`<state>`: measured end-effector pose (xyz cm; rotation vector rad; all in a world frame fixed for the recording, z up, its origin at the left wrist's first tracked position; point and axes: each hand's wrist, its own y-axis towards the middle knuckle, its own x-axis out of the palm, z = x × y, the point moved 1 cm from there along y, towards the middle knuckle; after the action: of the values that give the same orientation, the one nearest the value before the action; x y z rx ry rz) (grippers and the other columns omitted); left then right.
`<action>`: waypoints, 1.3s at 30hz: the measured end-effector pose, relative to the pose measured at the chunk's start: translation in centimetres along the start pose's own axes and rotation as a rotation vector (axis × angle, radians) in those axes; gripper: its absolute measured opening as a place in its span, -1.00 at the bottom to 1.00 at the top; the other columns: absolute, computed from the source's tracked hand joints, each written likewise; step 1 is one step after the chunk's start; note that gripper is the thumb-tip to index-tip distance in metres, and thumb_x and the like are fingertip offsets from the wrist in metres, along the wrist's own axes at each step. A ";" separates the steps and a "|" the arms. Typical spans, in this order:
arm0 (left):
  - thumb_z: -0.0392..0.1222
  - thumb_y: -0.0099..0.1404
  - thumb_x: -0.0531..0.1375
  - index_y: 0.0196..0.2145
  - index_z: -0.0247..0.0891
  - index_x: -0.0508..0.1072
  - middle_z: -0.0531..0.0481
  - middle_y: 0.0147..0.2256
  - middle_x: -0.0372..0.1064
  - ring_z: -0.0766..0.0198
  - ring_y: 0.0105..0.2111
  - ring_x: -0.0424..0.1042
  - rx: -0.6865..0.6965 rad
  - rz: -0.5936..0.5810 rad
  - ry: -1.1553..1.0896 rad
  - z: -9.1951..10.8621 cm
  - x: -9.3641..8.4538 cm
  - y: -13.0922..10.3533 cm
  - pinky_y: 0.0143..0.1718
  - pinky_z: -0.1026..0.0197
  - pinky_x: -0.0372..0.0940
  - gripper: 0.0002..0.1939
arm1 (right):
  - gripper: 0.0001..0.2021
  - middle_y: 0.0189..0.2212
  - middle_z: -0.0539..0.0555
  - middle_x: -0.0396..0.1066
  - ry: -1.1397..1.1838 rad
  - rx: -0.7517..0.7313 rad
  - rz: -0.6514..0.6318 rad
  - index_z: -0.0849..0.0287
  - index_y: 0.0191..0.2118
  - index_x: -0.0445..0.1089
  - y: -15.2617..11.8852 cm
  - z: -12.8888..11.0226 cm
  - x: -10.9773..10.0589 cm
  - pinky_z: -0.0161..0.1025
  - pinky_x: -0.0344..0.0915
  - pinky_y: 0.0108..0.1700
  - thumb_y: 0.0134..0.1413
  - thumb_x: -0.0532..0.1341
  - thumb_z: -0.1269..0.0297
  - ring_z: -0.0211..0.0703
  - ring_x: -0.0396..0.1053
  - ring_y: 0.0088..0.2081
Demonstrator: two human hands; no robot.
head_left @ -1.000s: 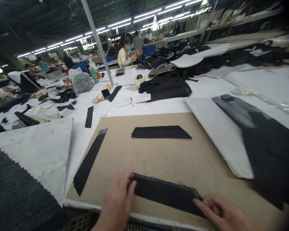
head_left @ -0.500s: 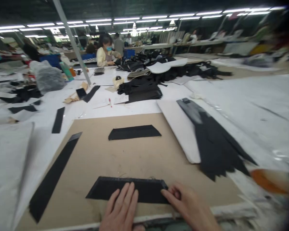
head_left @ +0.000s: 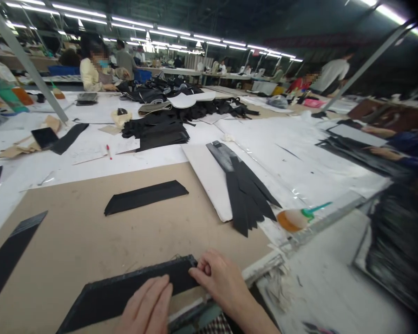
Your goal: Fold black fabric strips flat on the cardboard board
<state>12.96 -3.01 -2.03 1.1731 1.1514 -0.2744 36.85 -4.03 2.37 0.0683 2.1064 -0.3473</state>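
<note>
Head view: black strip (head_left: 125,292) under left hand (head_left: 148,306), right hand (head_left: 219,280) pinching its end.

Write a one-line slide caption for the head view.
Both hands, left hand and right hand, press a black fabric strip on a brown board.

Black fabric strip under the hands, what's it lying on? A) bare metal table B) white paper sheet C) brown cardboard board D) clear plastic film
C: the black fabric strip lies flat on the brown cardboard board, with the left hand pressed on it and the right hand at its right end. The white sheet lies farther back, under other black pieces.
</note>
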 end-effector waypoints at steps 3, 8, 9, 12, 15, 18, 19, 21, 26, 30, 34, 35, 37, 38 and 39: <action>-0.35 0.42 -0.01 -0.05 -0.26 0.53 0.01 -0.07 0.56 0.17 -0.10 0.51 0.026 0.043 -0.013 1.8 1.9 2.6 -0.03 0.18 0.34 -0.66 | -0.83 -0.43 -0.08 0.39 0.003 -0.015 0.009 0.12 -0.45 0.37 -0.2 0.2 0.3 -0.27 0.02 -0.34 0.15 0.29 0.29 -0.23 0.35 -0.37; -0.34 0.50 -0.11 -0.10 -0.27 0.54 0.01 -0.10 0.56 0.14 -0.09 0.47 -0.135 0.074 -0.082 3.0 3.1 2.4 -0.05 0.12 0.28 -0.60 | -0.82 -0.28 -0.04 0.40 0.007 0.011 0.048 0.11 -0.29 0.33 -0.2 0.7 0.6 -0.26 0.05 -0.32 0.11 0.35 0.25 -0.17 0.38 -0.32; -0.34 0.50 -0.09 -0.08 -0.27 0.54 0.00 -0.09 0.56 0.13 -0.07 0.46 -0.131 0.056 -0.086 3.1 3.1 2.2 -0.03 0.12 0.27 -0.61 | -0.78 -0.26 -0.03 0.40 0.010 0.025 0.057 0.12 -0.26 0.31 -0.1 0.9 0.6 -0.25 0.05 -0.32 0.08 0.37 0.24 -0.16 0.37 -0.32; -0.35 0.50 -0.08 -0.06 -0.29 0.53 -0.01 -0.06 0.55 0.12 -0.04 0.43 -0.115 0.041 -0.088 3.0 2.9 1.8 0.00 0.10 0.24 -0.63 | -0.70 -0.29 -0.05 0.38 0.037 0.029 0.060 0.11 -0.27 0.28 0.3 1.2 0.5 -0.26 0.02 -0.34 0.00 0.43 0.23 -0.17 0.33 -0.36; -0.34 0.49 -0.08 -0.07 -0.31 0.53 -0.03 -0.06 0.55 0.12 -0.03 0.42 -0.081 0.044 -0.086 2.7 2.6 2.0 0.00 0.11 0.22 -0.62 | -0.68 -0.37 -0.11 0.36 0.074 -0.027 0.029 0.11 -0.34 0.30 1.1 1.8 -0.1 -0.28 -0.01 -0.36 -0.09 0.47 0.27 -0.21 0.30 -0.38; -0.34 0.48 -0.06 -0.06 -0.32 0.53 -0.05 -0.06 0.54 0.11 -0.04 0.42 -0.061 0.032 -0.088 2.5 2.4 2.2 0.00 0.11 0.21 -0.63 | -0.76 -0.44 -0.14 0.33 0.097 -0.071 -0.013 0.11 -0.39 0.33 2.1 2.9 -1.3 -0.29 0.01 -0.37 -0.06 0.44 0.35 -0.24 0.29 -0.39; -0.34 0.48 -0.06 -0.06 -0.33 0.53 -0.06 -0.06 0.54 0.11 -0.04 0.42 -0.065 0.031 -0.093 2.5 2.3 2.3 -0.01 0.11 0.21 -0.63 | -0.79 -0.45 -0.13 0.33 0.102 -0.078 -0.020 0.11 -0.39 0.35 2.3 3.4 -1.8 -0.30 0.03 -0.36 -0.03 0.42 0.38 -0.24 0.30 -0.38; -0.35 0.47 -0.07 -0.06 -0.34 0.53 -0.07 -0.07 0.54 0.10 -0.04 0.42 -0.080 0.035 -0.103 2.6 2.3 2.4 -0.01 0.11 0.21 -0.63 | -0.85 -0.41 -0.11 0.35 0.108 -0.090 -0.019 0.11 -0.34 0.37 2.1 4.2 -2.7 -0.29 0.09 -0.32 0.07 0.37 0.41 -0.23 0.32 -0.35; -0.33 0.49 -0.11 -0.08 -0.32 0.53 -0.10 -0.07 0.54 0.07 -0.04 0.41 -0.119 0.033 -0.102 3.2 2.4 2.5 -0.01 0.07 0.20 -0.60 | -0.91 -0.29 -0.03 0.40 0.095 -0.114 0.022 0.10 -0.24 0.39 -1.0 4.7 -2.5 -0.24 0.17 -0.20 0.31 0.17 0.40 -0.16 0.37 -0.24; -0.32 0.49 -0.07 -0.09 -0.32 0.53 -0.10 -0.08 0.54 0.05 -0.05 0.42 -0.151 0.045 -0.104 3.5 2.6 2.5 0.00 0.05 0.20 -0.65 | -0.90 -0.31 0.01 0.39 0.039 -0.138 0.108 0.11 -0.26 0.37 -3.2 3.6 -0.4 -0.21 0.18 -0.21 0.34 0.15 0.36 -0.10 0.37 -0.24; -0.32 0.47 -0.04 -0.09 -0.31 0.52 -0.09 -0.09 0.54 0.06 -0.06 0.43 -0.140 0.052 -0.097 3.3 3.0 2.1 -0.01 0.05 0.20 -0.67 | -0.87 -0.37 0.03 0.37 -0.070 -0.158 0.243 0.12 -0.33 0.33 -3.3 2.5 1.3 -0.19 0.15 -0.25 0.31 0.17 0.38 -0.06 0.37 -0.29; -0.32 0.47 -0.03 -0.08 -0.30 0.52 -0.08 -0.09 0.54 0.07 -0.07 0.44 -0.122 0.052 -0.085 3.2 3.1 1.9 -0.02 0.06 0.20 -0.68 | -0.87 -0.37 0.03 0.37 -0.102 -0.163 0.273 0.12 -0.34 0.33 -3.1 2.3 1.5 -0.18 0.14 -0.26 0.28 0.19 0.39 -0.05 0.36 -0.30; -0.31 0.45 0.00 -0.07 -0.28 0.52 -0.04 -0.10 0.55 0.10 -0.09 0.45 -0.080 0.065 -0.054 2.8 3.4 1.7 -0.03 0.08 0.20 -0.70 | -0.87 -0.38 0.03 0.38 -0.154 -0.163 0.316 0.12 -0.35 0.33 -2.8 2.1 1.7 -0.18 0.12 -0.27 0.23 0.24 0.41 -0.05 0.36 -0.33; -0.31 0.45 0.01 -0.07 -0.26 0.52 -0.03 -0.10 0.55 0.12 -0.10 0.45 -0.061 0.077 -0.040 2.6 3.5 1.7 -0.03 0.09 0.21 -0.71 | -0.87 -0.39 0.03 0.38 -0.170 -0.162 0.328 0.12 -0.36 0.33 -2.6 2.0 1.8 -0.18 0.12 -0.28 0.20 0.25 0.43 -0.06 0.36 -0.34; -0.31 0.44 0.02 -0.07 -0.25 0.52 -0.01 -0.10 0.55 0.14 -0.10 0.45 -0.047 0.085 -0.030 2.4 3.6 1.6 -0.04 0.11 0.21 -0.72 | -0.87 -0.39 0.02 0.39 -0.181 -0.163 0.333 0.12 -0.36 0.34 -2.5 2.0 1.7 -0.19 0.11 -0.29 0.18 0.27 0.44 -0.07 0.36 -0.34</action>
<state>17.06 -3.02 -4.18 1.1692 1.0733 -0.1986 37.14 -7.10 0.44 0.2772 1.8954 0.0178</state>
